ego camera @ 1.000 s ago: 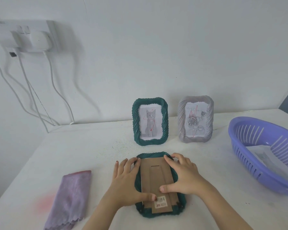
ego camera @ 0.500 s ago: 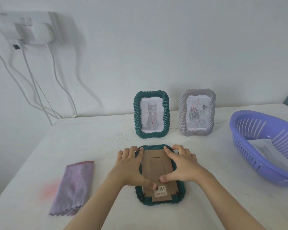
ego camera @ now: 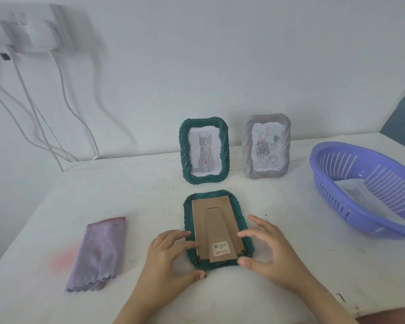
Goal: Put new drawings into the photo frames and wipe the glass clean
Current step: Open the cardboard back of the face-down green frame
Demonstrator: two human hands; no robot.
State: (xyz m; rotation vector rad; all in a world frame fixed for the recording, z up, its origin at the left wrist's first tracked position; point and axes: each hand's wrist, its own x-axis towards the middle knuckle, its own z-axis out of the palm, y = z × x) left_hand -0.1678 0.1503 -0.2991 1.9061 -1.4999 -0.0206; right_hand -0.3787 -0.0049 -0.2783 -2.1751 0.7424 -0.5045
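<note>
Both forearms reach in from the bottom edge, angling toward each other. The left hand (ego camera: 171, 256) is palm down, fingers (ego camera: 177, 237) curled and pointing right, thumb stretched low with a dark-painted nail at its tip. The right hand (ego camera: 270, 250) mirrors it, fingers (ego camera: 255, 230) spread and bent, thumb tucked low and pointing left. Neither grip closes on anything; the 2 hands face each other with a gap between them.

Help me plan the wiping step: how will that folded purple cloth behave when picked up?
The purple cloth looks thin, so probably floppy and light. It lies folded in layers, so lifting one edge will likely unfold it. Its sheen hints it may slide easily.
</note>
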